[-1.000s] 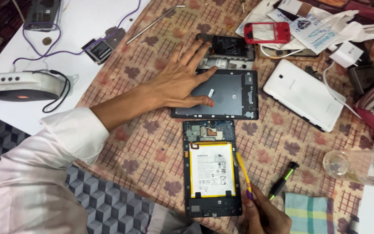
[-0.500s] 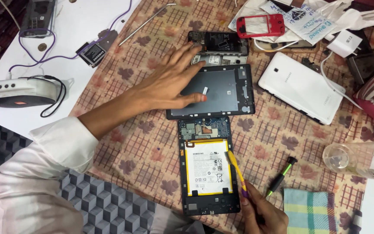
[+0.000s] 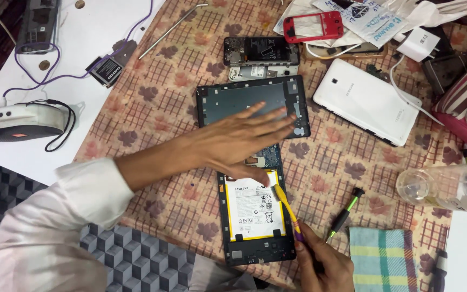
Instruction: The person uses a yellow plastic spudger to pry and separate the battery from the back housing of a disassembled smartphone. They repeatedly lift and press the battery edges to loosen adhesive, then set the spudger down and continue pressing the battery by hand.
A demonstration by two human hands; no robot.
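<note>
An opened tablet body (image 3: pixel 255 238) with its white battery (image 3: pixel 252 208) exposed lies near the front edge of the patterned cloth. My right hand (image 3: pixel 320 265) holds a yellow pry tool (image 3: pixel 286 208) whose tip rests on the battery's upper right corner. My left hand (image 3: pixel 241 143) is flat with fingers spread, hovering over the top of the tablet body and the lower edge of the dark back cover (image 3: pixel 252 103) lying just beyond it.
A white tablet (image 3: pixel 366 103), a stripped phone (image 3: pixel 260 51) and a red phone frame (image 3: pixel 314 26) lie further back. A green-tipped screwdriver (image 3: pixel 346 213), checked cloth (image 3: pixel 387 259) and clear glass (image 3: pixel 439 186) sit right. A speaker (image 3: pixel 17 121) rests left.
My left hand has lifted off the dark back cover and moved toward me, over the top of the opened tablet. The right hand keeps the yellow tool on the battery.
</note>
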